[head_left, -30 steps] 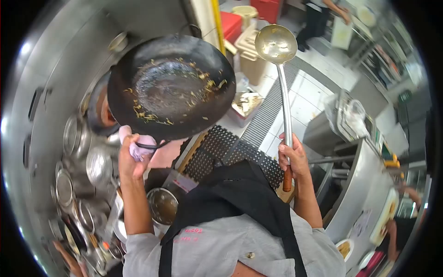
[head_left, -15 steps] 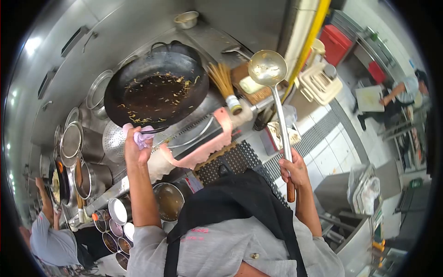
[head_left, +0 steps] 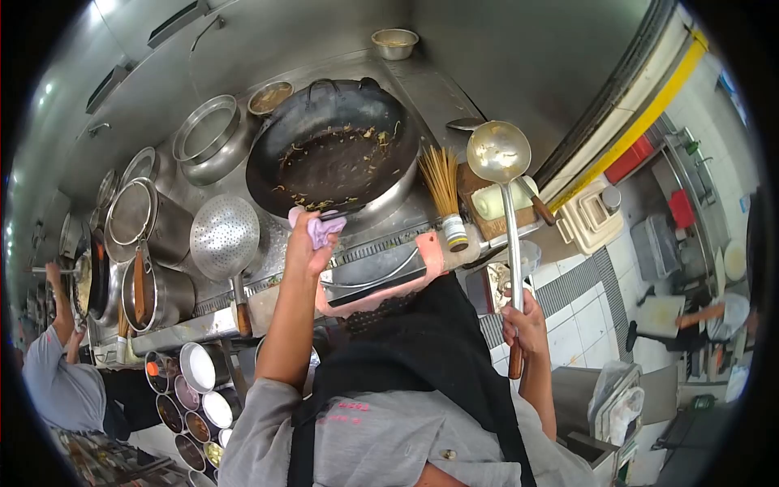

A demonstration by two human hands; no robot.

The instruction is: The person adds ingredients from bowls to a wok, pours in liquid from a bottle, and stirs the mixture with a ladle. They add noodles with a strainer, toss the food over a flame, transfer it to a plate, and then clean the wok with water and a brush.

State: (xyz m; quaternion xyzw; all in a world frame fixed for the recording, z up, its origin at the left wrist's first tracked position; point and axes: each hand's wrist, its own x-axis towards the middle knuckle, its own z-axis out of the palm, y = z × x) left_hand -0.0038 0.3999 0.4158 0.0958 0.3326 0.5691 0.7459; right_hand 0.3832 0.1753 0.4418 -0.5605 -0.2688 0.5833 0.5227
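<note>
A dark wok (head_left: 333, 174) with food scraps stuck inside rests on the stove, tilted toward me. My left hand (head_left: 304, 247) is closed around its near handle through a folded purple cloth (head_left: 327, 230). In my right hand (head_left: 526, 323) is the wooden-ended handle of a large metal ladle (head_left: 500, 152). The ladle's bowl points away from me, raised to the right of the wok. Between wok and ladle stands a bamboo brush (head_left: 442, 191). A perforated strainer (head_left: 225, 235) lies left of my left hand.
Pots (head_left: 154, 223) and a metal basin (head_left: 207, 138) line the stove's left side. Seasoning containers (head_left: 197, 367) stand low at left. A board (head_left: 479, 191) with a pale green roll is at right. One co-worker (head_left: 69, 373) stands at far left, another (head_left: 722, 316) at far right.
My view has shifted left and back, so the wok and ladle appear farther right. Both hands keep their holds. The strainer and the basin show more fully now.
</note>
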